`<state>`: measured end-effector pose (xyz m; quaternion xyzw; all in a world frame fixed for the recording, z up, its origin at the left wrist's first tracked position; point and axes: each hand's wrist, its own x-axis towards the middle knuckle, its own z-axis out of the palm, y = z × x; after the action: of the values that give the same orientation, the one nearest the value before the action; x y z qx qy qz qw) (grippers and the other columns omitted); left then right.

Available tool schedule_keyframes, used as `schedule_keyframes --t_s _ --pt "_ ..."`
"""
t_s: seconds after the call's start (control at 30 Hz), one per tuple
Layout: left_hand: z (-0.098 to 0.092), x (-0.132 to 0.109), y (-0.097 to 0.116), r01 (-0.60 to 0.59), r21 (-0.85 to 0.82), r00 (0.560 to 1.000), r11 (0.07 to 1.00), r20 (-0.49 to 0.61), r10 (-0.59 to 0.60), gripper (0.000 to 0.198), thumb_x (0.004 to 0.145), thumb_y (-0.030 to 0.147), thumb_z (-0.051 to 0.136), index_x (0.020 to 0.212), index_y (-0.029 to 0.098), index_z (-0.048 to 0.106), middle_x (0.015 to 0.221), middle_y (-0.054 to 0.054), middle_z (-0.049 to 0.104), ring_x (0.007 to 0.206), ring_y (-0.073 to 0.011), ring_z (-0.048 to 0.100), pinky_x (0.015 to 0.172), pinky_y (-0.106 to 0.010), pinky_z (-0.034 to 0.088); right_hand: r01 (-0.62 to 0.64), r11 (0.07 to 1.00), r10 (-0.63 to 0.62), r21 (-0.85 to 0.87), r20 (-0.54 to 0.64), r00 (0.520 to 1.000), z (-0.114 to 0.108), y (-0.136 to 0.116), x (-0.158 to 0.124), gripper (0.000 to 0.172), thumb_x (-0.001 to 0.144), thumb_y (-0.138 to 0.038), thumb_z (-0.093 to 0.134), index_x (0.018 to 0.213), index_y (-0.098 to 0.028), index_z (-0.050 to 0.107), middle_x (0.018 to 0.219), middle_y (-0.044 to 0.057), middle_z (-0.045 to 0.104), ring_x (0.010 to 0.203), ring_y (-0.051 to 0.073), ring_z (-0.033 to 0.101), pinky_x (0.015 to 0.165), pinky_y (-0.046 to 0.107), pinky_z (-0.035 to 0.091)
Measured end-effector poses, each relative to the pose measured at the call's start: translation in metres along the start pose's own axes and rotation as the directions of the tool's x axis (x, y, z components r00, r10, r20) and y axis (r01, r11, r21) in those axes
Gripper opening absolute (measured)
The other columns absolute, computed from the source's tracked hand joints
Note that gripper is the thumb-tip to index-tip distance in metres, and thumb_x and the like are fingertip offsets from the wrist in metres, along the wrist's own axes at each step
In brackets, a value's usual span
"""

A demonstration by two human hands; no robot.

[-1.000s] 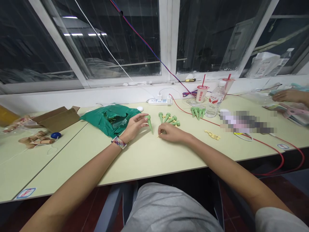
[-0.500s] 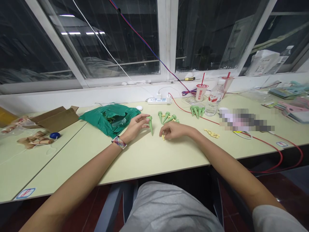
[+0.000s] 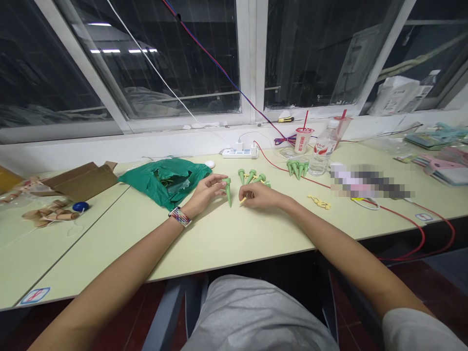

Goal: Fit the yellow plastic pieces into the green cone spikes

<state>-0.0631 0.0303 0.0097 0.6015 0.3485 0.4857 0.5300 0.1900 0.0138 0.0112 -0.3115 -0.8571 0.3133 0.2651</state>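
Observation:
A green spike (image 3: 228, 194) points tip down, its wide top held between the fingers of my left hand (image 3: 205, 196). Just right of it, my right hand (image 3: 260, 196) is closed on a small yellow piece (image 3: 243, 201), which pokes out below the fingertips. Behind my right hand several green spikes (image 3: 250, 176) lie on the table, with small yellow parts among them. Another group of green spikes (image 3: 298, 168) is farther right. Several yellow pieces (image 3: 319, 202) lie in a small pile to the right of my right wrist.
A torn green bag (image 3: 164, 180) lies left of my left hand. Behind are a power strip (image 3: 239, 153), a cup with a red straw (image 3: 302, 141) and a plastic bottle (image 3: 323, 151). Far left are an open cardboard box (image 3: 82, 183) and wooden toys (image 3: 49, 213).
The fingers of my right hand have closed on the yellow piece, which has turned and shifted slightly left. My left hand holds the spike much as before.

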Motion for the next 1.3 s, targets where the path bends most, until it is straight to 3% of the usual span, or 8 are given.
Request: schedule_keyframes --t_s 0.13,0.23,0.43,0.6,0.77,0.93,1.1,1.3 --pt "0.001 0.000 -0.001 0.004 -0.010 1.000 1.000 0.005 -0.004 0.042 0.073 0.037 0.093 0.109 0.019 0.079 0.103 -0.007 0.069 0.092 -0.0193 0.066 0.080 -0.034 0.063 0.079 0.990 -0.037 0.113 -0.338 0.940 0.006 -0.004 0.005 0.006 0.086 -0.022 0.070 0.090 -0.019 0.069 0.085 0.000 0.070 0.076 0.014 0.063 0.072 0.027 0.049" --pt "0.004 -0.001 -0.002 0.009 -0.009 0.999 1.000 0.037 -0.008 0.041 0.073 0.035 0.093 0.108 0.020 0.080 0.103 -0.007 0.069 0.090 -0.0186 0.066 0.082 -0.035 0.063 0.103 0.991 -0.055 0.082 -0.451 0.891 0.009 -0.006 0.006 0.008 0.089 -0.028 0.069 0.091 -0.020 0.071 0.087 0.001 0.073 0.077 0.015 0.065 0.074 0.028 0.052" --pt "0.013 -0.005 0.003 0.021 -0.042 0.999 0.999 0.047 -0.019 0.040 0.071 0.035 0.094 0.105 0.021 0.079 0.097 -0.006 0.071 0.089 -0.0191 0.067 0.082 -0.035 0.060 0.142 0.990 -0.131 -0.011 -0.456 0.880 0.011 -0.005 0.005 0.012 0.094 -0.030 0.066 0.094 -0.022 0.075 0.097 0.004 0.076 0.085 0.017 0.069 0.076 0.030 0.056" --pt "0.017 -0.007 0.005 0.035 -0.071 0.999 0.997 0.022 -0.033 0.039 0.070 0.036 0.095 0.102 0.020 0.078 0.086 -0.002 0.067 0.082 -0.0163 0.064 0.080 -0.033 0.058 0.188 0.981 -0.184 -0.039 -0.465 0.866 0.011 -0.006 0.004 0.011 0.094 -0.027 0.067 0.093 -0.021 0.076 0.095 0.005 0.076 0.083 0.017 0.069 0.074 0.030 0.056" --pt "0.018 -0.008 0.004 0.031 -0.039 0.999 0.999 0.027 -0.030 0.039 0.070 0.036 0.095 0.101 0.020 0.077 0.090 -0.002 0.067 0.083 -0.0158 0.065 0.077 -0.030 0.057 0.237 0.968 -0.247 -0.082 -0.461 0.852 0.013 -0.009 0.002 0.011 0.095 -0.024 0.065 0.094 -0.021 0.076 0.093 0.005 0.074 0.083 0.018 0.068 0.075 0.030 0.055" --pt "0.020 -0.009 0.006 0.017 -0.058 1.000 0.998 0.027 -0.016 0.040 0.068 0.035 0.096 0.099 0.020 0.077 0.090 -0.002 0.067 0.084 -0.0161 0.065 0.079 -0.031 0.057 0.191 0.970 -0.239 -0.151 -0.446 0.862 0.014 -0.010 0.000 0.013 0.098 -0.025 0.063 0.095 -0.023 0.075 0.093 0.005 0.073 0.081 0.018 0.066 0.078 0.032 0.053" --pt "0.021 -0.009 0.010 0.006 -0.076 0.999 0.997 0.037 -0.003 0.040 0.067 0.029 0.097 0.101 0.021 0.077 0.087 -0.001 0.068 0.082 -0.0143 0.063 0.082 -0.030 0.055 0.204 0.972 -0.235 -0.117 -0.484 0.843 0.014 -0.014 0.000 0.012 0.098 -0.026 0.063 0.093 -0.022 0.073 0.091 0.005 0.073 0.080 0.018 0.065 0.077 0.032 0.053" --pt "0.019 -0.009 0.010 0.051 -0.092 0.998 0.994 0.049 -0.047 0.047 0.066 0.026 0.097 0.109 0.021 0.077 0.085 -0.003 0.074 0.082 -0.0165 0.067 0.083 -0.031 0.054 0.162 0.985 -0.171 -0.061 -0.492 0.853 0.014 -0.019 0.000 0.011 0.096 -0.029 0.065 0.090 -0.022 0.072 0.089 0.004 0.073 0.078 0.017 0.066 0.075 0.032 0.054"
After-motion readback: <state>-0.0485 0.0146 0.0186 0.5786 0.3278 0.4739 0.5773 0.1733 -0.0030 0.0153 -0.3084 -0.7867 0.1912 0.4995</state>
